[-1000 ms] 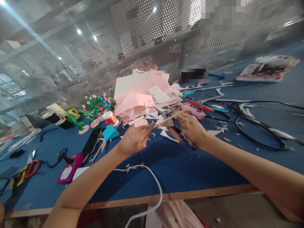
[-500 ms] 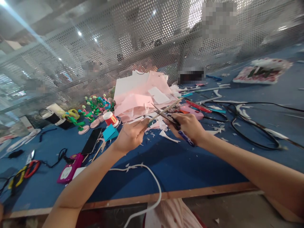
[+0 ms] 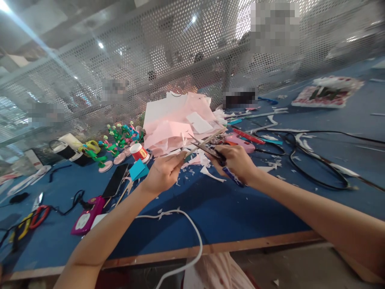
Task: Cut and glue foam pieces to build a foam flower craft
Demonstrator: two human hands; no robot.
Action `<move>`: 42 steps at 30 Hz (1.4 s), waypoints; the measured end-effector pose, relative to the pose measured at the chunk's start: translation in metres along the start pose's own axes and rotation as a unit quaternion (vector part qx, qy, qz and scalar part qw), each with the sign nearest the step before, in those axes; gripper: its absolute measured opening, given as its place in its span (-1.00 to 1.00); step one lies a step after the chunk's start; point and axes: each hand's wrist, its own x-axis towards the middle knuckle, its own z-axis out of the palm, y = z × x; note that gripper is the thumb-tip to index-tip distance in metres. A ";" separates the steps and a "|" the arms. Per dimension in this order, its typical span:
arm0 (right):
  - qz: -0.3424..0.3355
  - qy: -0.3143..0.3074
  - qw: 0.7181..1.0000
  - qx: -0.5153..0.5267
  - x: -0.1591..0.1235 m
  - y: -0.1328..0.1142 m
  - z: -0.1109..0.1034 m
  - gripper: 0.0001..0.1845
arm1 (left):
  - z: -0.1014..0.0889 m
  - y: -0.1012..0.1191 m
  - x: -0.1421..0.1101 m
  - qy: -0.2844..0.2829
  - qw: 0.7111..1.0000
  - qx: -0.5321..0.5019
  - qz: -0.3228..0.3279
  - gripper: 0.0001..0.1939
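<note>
My left hand (image 3: 164, 170) is closed around the near end of a thin pale stick-like strip (image 3: 207, 139), which points away to the right. Whether it is wood or folded paper I cannot tell. In my right hand (image 3: 237, 162) is a pair of scissors (image 3: 201, 146), its dark blades reaching left across the strip. The blades look parted. A dark blue patterned piece (image 3: 233, 176) sticks out below the right palm. Just beyond the hands lies a heap of pink paper (image 3: 173, 132) and white sheets. White paper scraps (image 3: 205, 159) are scattered between and under the hands.
Left are a red-and-white paper cup (image 3: 139, 153), blue paper (image 3: 138, 170), a phone (image 3: 116, 180), a purple device (image 3: 88, 216), and red-and-yellow scissors (image 3: 39, 216). Black cable (image 3: 319, 184) loops at right; white cable (image 3: 198, 233) crosses the front edge. Perforated metal (image 3: 180, 52) stands behind.
The scissors have slid slightly left and down along the strip, toward my left hand. Both hands keep their hold; the whole view has shifted a little.
</note>
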 end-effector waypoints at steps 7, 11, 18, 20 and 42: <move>0.008 0.000 0.999 0.033 0.002 -0.002 -0.006 -0.73 | -0.008 -0.004 0.005 -0.006 0.997 -0.069 -0.022 -0.73; 0.014 -0.005 1.000 0.006 0.001 -0.003 -0.004 -0.69 | -0.013 -0.002 0.007 -0.011 0.999 -0.045 -0.025 -0.71; 0.023 -0.046 0.995 -0.081 -0.003 -0.003 0.001 -0.87 | -0.003 -0.004 -0.004 -0.112 0.993 -0.005 0.033 -0.66; 0.016 -0.052 0.995 -0.085 -0.003 -0.002 0.002 -0.89 | -0.001 -0.004 -0.005 -0.128 0.991 -0.008 0.031 -0.66; -0.030 0.019 0.999 -0.018 -0.006 0.004 0.009 -0.79 | -0.009 0.001 0.002 -0.111 0.992 0.051 0.039 -0.67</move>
